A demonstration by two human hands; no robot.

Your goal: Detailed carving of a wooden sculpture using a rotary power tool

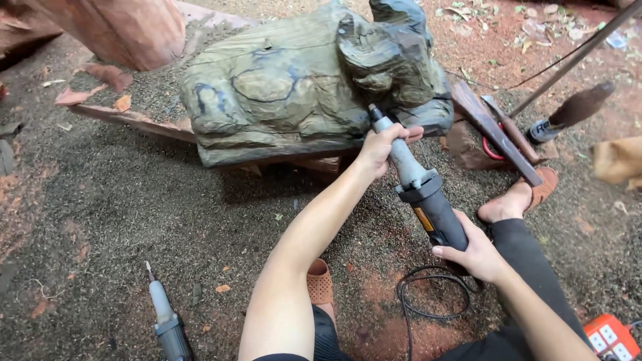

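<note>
My right hand (476, 253) wraps the grinder (420, 190) at its black body, bearing its weight. My left hand (381, 148), arm outstretched, closes round the grey neck, steering the tip against the carving (294, 87). The carving lies on planks (134, 120) ahead of my knees. A spare grinder (167, 321) lies on the ground at left.

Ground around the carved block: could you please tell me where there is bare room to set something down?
Open sawdust lies left of the left hand, between the carved block and the spare grinder. It is crowded right of the right hand: plank, brush, cable, power strip.
</note>
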